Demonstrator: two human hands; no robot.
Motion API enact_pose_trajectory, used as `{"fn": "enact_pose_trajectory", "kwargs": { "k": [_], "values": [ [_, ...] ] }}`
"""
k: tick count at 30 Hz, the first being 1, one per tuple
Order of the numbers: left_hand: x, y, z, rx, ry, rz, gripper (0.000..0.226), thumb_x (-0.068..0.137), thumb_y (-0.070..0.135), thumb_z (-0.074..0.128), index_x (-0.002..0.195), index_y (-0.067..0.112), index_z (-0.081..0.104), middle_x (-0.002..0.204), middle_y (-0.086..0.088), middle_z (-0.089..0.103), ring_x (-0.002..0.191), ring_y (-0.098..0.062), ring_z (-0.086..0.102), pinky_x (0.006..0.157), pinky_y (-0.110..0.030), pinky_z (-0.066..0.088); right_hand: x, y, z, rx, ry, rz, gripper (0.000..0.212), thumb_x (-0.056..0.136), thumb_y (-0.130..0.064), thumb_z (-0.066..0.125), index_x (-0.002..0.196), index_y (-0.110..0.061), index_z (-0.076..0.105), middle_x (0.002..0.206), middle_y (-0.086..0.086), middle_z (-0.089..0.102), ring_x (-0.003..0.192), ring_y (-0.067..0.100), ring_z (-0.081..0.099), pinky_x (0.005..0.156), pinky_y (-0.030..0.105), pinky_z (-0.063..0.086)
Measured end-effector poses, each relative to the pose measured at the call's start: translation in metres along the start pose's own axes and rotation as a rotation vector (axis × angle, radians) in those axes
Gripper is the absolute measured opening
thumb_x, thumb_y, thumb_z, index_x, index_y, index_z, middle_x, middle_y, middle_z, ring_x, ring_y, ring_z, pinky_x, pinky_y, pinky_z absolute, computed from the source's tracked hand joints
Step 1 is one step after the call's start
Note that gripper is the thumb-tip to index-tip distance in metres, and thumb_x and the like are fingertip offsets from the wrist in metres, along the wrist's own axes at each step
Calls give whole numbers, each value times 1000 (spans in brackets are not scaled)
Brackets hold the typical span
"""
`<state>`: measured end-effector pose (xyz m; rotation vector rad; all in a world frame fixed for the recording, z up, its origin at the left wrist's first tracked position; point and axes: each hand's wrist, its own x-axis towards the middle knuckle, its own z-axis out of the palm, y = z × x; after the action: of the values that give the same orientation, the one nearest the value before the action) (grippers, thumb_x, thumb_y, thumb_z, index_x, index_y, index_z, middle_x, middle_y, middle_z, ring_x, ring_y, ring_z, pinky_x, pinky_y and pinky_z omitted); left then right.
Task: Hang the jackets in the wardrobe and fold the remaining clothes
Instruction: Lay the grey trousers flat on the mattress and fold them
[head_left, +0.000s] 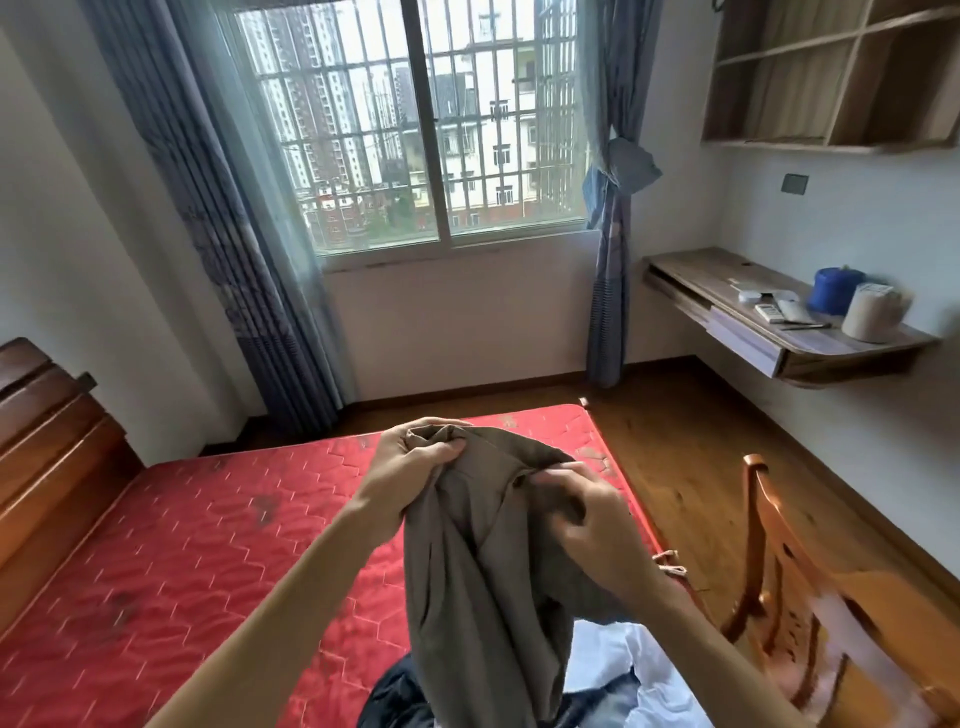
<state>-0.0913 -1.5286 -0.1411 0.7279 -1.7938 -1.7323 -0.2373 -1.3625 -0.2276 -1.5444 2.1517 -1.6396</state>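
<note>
A grey-brown garment hangs in the air above the red mattress. My left hand grips its bunched top edge. My right hand pinches the cloth a little lower and to the right, near a small dark button; that hand is blurred. Below the hanging garment lies a heap of clothes on the bed's near edge: a dark piece, a white piece and some blue denim.
A wooden headboard stands at the left. At the right, a wooden chair sits close to the bed. A wall desk carries a blue container and small items. Wooden floor lies between bed and desk.
</note>
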Motion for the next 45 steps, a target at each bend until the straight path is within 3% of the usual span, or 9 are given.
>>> {"fn": "enact_pose_trajectory", "kwargs": {
  "k": [4, 6, 8, 12, 21, 29, 37, 40, 45],
  "values": [
    [-16, 16, -33, -18, 4, 67, 17, 86, -4, 67, 100, 2, 75, 91, -10, 74, 84, -19, 67, 79, -29, 56, -12, 22, 7, -496, -23, 168, 118, 60, -70, 71, 156, -21, 24, 160, 14, 20, 148, 32, 18, 121, 52, 17],
    [-26, 25, -52, -16, -8, 103, 18, 87, -5, 67, 102, 0, 74, 91, -11, 74, 84, -18, 68, 77, -25, 57, -13, 23, 16, -505, -100, 286, 132, 54, -75, 74, 157, -15, 18, 158, 16, 26, 146, 33, 26, 119, 50, 22],
    [-37, 30, -79, 14, -29, 151, 18, 87, -5, 67, 102, 2, 75, 93, -11, 74, 86, -16, 68, 79, -23, 57, -11, 15, 22, -350, -183, 353, 97, 58, -56, 83, 140, -15, 50, 128, 11, 64, 120, 30, 60, 94, 41, 50],
    [-64, 36, -158, 239, -39, 309, 24, 85, -6, 70, 107, 4, 74, 97, -7, 75, 92, -10, 67, 85, -18, 54, -11, -21, 44, -398, -49, 249, 13, 75, -26, 70, 80, -14, 68, 72, 3, 71, 70, 30, 69, 55, 35, 47],
    [-133, 2, -342, 969, -353, 412, 61, 69, -2, 68, 125, 23, 63, 114, 8, 70, 108, -8, 66, 91, -26, 53, -5, -173, 117, -473, 257, 33, 37, 76, -33, 47, 98, -27, 77, 87, 0, 78, 87, 27, 72, 73, 32, 52],
    [-197, 19, -415, 900, -3, 568, 48, 74, -7, 64, 111, 23, 63, 95, 18, 70, 90, 4, 65, 79, -15, 50, -33, -275, 130, -318, 387, -36, 18, 78, -3, 71, 88, -17, 78, 85, 1, 74, 78, 10, 64, 74, 2, 39],
    [-297, 70, -483, 817, 249, 725, 41, 87, -7, 63, 100, 32, 68, 90, 14, 73, 89, 7, 65, 85, -10, 47, -88, -366, 149, -42, 476, -54, 24, 74, -33, 79, 95, -22, 75, 82, 0, 72, 81, 26, 67, 80, 46, 56],
    [-347, 79, -515, 810, 212, 686, 29, 88, 12, 68, 91, 41, 69, 89, 16, 73, 85, -1, 66, 84, -27, 52, -118, -389, 161, 13, 480, -59, 26, 76, -33, 83, 95, -17, 76, 77, -3, 70, 71, 5, 63, 77, 27, 54],
    [-419, 99, -556, 902, 63, 604, 37, 91, 4, 67, 89, 40, 71, 85, 17, 73, 80, 3, 66, 74, -15, 50, -168, -427, 194, -14, 481, -52, 20, 82, -23, 80, 95, -8, 76, 80, 8, 70, 64, -10, 56, 67, 2, 39]
  ]
}}
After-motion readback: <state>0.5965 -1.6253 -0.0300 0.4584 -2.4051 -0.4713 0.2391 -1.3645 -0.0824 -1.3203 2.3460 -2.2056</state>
